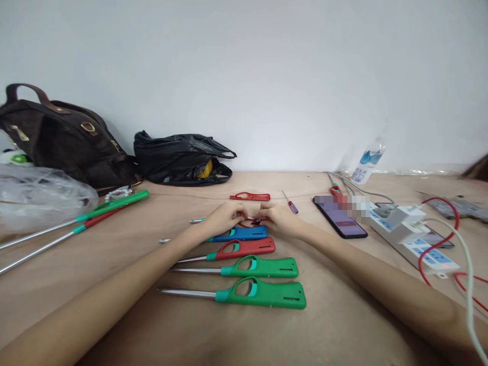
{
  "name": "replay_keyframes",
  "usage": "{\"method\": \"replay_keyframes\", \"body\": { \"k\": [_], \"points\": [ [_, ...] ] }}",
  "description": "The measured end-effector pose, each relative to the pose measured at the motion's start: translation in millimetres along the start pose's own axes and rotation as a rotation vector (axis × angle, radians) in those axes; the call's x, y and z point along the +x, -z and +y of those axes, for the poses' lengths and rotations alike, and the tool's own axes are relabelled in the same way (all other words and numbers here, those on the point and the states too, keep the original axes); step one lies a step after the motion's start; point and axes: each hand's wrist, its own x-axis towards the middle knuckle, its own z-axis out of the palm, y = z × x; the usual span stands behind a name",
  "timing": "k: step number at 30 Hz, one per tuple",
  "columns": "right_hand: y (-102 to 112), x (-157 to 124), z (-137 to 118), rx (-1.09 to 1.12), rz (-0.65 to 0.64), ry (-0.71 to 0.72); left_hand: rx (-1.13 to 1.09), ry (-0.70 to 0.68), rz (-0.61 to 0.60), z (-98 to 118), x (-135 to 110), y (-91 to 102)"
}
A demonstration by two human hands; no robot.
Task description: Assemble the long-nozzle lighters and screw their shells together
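Observation:
An opened red gas lighter [247,223] lies between my hands, its insides partly showing. My left hand [224,218] is closed on its trigger end, and the metal tube shows past the wrist. On its other end, the fingertips of my right hand [280,219] are pinched together over small dark parts that I cannot make out. Just behind lies a loose red casing half [256,197]. A small screwdriver [292,205] with a purple handle rests beyond my right hand. Nearer to me, a blue lighter [249,233], a red lighter [263,246] and green lighters [276,294] lie in a row.
At the left are a dark bag [64,137], a clear plastic bag [41,198] and two long lighters [114,204]. A black plastic bag [171,157] sits by the wall. A phone [341,218], a power strip [427,256] with cables, and a bottle [369,160] stand right.

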Motion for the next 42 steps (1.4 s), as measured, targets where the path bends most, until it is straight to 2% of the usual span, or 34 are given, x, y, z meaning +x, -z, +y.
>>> {"method": "replay_keyframes", "body": {
  "k": [5,10,22,31,36,42],
  "points": [
    [-2,-2,-6,-0.102,-0.005,0.03,0.159,-0.034,-0.019,-6,-2,-2.5],
    [-6,-7,-4,-0.149,0.074,0.08,0.254,-0.004,-0.074,-2,-1,-1.3],
    [-8,-9,-4,-0.12,0.105,0.113,0.258,0.027,-0.088,0,-4,-2.9],
    [-22,-12,3,-0.011,0.237,0.073,0.281,0.134,-0.034,0,0,-12.1],
    [-12,-14,1,0.134,0.223,0.012,0.274,0.179,-0.038,2,-1,-11.5],
    [-3,-13,-1,0.194,0.137,-0.013,0.282,0.216,-0.079,15,-1,-6.2]
  ]
}}
